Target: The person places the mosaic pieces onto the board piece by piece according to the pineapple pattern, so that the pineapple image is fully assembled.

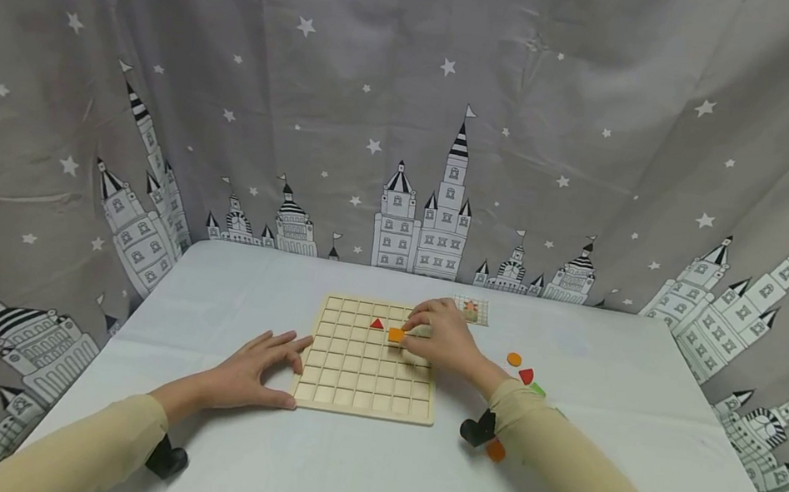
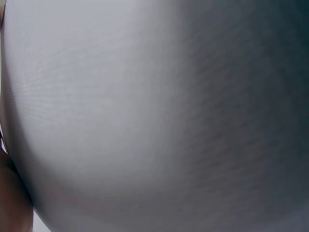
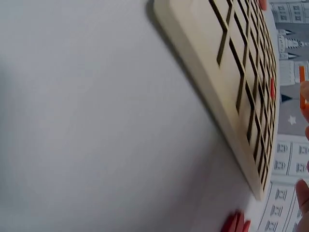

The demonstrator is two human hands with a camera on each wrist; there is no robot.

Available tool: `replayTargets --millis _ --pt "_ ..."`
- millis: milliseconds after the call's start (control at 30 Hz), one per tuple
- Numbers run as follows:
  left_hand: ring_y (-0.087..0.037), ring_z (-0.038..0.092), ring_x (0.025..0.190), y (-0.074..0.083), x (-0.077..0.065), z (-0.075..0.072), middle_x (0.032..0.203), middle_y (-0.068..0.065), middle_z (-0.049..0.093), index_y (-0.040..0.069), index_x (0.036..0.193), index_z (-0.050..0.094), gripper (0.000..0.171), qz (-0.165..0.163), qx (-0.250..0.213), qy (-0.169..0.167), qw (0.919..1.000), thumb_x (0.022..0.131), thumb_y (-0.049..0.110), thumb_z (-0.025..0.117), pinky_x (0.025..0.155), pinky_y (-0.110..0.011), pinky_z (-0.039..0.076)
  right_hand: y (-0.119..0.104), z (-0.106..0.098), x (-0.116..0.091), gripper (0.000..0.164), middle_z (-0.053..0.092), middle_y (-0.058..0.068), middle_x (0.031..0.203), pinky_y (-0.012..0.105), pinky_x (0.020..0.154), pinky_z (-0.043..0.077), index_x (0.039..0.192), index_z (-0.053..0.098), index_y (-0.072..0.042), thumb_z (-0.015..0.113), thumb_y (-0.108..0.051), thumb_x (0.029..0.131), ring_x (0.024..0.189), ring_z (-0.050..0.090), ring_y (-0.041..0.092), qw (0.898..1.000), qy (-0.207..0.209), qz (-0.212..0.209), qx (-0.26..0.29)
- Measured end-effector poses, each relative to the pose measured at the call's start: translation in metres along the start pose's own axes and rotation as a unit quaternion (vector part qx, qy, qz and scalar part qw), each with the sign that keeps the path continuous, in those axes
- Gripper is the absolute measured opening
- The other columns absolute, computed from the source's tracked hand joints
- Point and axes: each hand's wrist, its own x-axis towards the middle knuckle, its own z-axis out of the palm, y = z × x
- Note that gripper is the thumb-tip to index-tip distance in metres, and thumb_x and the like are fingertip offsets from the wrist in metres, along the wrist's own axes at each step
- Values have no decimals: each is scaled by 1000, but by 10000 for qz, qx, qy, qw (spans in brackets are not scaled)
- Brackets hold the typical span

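Observation:
A wooden grid board with square recesses lies on the white table. A red triangle tile sits in one of its upper cells. My right hand pinches an orange square tile over the upper right part of the board. In the right wrist view the orange tile shows edge-on between fingertips, raised off the board. My left hand rests at the board's left edge, fingers spread and touching the rim. The left wrist view shows mostly blurred pale cloth.
A small picture card lies behind the right hand. Loose tiles lie right of the board: an orange circle, a red piece, a green piece partly behind the forearm, and an orange piece. A grey castle-print curtain hangs behind.

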Motion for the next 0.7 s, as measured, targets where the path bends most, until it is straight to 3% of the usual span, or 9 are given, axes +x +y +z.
replayTargets --millis 367,700 --pt "-42 22 152 -2 0 0 163 -8 37 30 107 58 44 159 37 58 9999 80 54 84 122 -63 3 -13 30 18 14 65 -5 119 45 101 43 99 80 -24 76 -31 88 122 48 24 9980 -79 166 -612" --pt "-43 21 152 -1 0 2 163 -10 37 30 107 58 44 231 74 82 9997 80 53 84 122 -63 3 -15 38 20 17 64 0 122 46 101 43 100 81 -22 76 -35 91 122 48 26 9981 -73 346 -504"
